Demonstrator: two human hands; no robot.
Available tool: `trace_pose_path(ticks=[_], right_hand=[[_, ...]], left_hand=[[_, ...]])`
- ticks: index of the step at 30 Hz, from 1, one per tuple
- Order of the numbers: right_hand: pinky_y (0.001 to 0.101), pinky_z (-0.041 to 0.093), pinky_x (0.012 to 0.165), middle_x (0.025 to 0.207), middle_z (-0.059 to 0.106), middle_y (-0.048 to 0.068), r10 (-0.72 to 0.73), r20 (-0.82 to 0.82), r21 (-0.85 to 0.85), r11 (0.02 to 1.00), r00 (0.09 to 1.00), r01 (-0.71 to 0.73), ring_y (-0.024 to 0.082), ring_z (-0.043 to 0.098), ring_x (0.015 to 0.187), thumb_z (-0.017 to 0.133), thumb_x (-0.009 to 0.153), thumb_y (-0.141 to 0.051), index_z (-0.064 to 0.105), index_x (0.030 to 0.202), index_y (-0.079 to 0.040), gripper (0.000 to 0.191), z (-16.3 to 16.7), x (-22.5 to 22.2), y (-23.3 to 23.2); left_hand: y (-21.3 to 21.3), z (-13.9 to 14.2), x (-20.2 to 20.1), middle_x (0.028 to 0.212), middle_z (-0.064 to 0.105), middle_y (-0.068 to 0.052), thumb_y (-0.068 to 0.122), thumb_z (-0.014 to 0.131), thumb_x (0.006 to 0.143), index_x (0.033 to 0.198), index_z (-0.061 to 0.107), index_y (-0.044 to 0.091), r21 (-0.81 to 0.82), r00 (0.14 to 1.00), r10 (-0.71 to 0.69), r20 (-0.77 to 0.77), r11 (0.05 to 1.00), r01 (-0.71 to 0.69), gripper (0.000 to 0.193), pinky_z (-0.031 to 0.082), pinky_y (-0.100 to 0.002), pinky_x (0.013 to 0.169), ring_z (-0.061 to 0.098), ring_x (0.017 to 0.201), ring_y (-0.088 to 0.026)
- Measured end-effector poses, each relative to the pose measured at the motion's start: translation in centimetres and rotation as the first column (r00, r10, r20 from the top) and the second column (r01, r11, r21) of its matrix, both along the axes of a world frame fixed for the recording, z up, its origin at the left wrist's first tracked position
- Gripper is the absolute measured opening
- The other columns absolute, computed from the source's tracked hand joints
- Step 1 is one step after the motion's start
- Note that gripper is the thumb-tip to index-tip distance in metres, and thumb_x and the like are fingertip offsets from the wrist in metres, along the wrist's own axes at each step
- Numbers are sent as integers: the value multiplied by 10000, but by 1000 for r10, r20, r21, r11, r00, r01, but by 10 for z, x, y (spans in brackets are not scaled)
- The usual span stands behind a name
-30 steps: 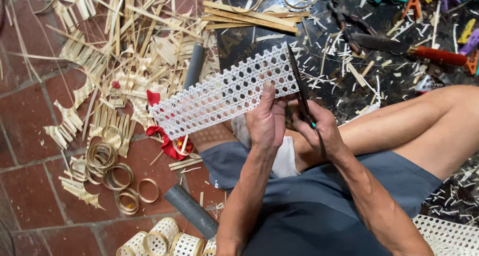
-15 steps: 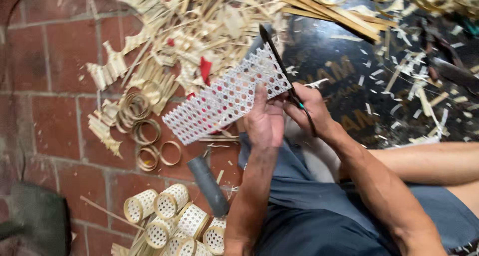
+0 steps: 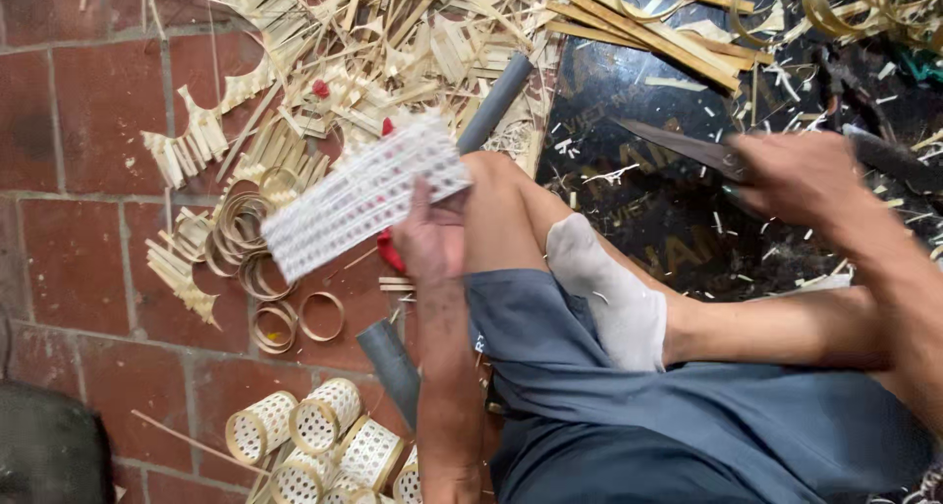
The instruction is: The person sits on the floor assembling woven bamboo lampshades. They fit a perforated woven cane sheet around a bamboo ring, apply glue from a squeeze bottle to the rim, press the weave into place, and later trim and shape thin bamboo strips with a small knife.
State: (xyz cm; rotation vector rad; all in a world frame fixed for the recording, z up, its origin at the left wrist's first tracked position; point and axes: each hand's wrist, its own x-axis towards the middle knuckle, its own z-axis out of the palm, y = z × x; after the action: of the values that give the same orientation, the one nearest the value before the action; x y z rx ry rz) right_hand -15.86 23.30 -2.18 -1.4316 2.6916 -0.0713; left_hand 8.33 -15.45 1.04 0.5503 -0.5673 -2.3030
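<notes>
My left hand [image 3: 429, 237] grips one end of a white woven lattice strip [image 3: 360, 198], holding it out over the brick floor beside my bent knee. My right hand [image 3: 801, 178] has swung off to the right and holds a long dark knife [image 3: 678, 148], its blade pointing left over the black mat [image 3: 648, 219]. The two hands are well apart. My crossed legs in blue shorts and a white sock [image 3: 609, 293] fill the lower right.
Bamboo strips and offcuts [image 3: 373, 62] litter the floor at the top. Loose bamboo rings [image 3: 275, 312] lie left of the knee. Several small woven cylinders [image 3: 319, 440] stand at the bottom. A grey pipe [image 3: 393, 366] runs under my leg. Long bamboo slats [image 3: 648, 23] lie at the upper right.
My right hand left the lattice strip and moved right with the knife. The left hand alone now holds the strip, carried left and lower. The view shifted.
</notes>
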Motion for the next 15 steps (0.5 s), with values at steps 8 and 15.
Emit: trace_pose_path(ticks=[8, 15], right_hand=[[329, 581, 770, 961, 729, 18, -119, -240, 512, 828, 963, 230, 193, 733, 901, 775, 683, -358, 665, 1227, -185, 581, 14, 17, 183], [349, 561, 978, 1342, 637, 153, 67, 409, -625, 747, 910, 226, 271, 670, 1151, 724, 877, -117, 627, 1334, -101, 467, 91, 78, 59]], left_hand=[[135, 13, -71, 1278, 669, -164, -11, 631, 1015, 1425, 510, -34, -10, 878, -478, -12, 878, 478, 428, 591, -500, 891, 692, 1109, -306], [217, 28, -48, 1298, 661, -133, -110, 645, 926, 1442, 502, -53, 181, 689, -724, 10, 679, 711, 538, 560, -368, 1014, 673, 1166, -231]])
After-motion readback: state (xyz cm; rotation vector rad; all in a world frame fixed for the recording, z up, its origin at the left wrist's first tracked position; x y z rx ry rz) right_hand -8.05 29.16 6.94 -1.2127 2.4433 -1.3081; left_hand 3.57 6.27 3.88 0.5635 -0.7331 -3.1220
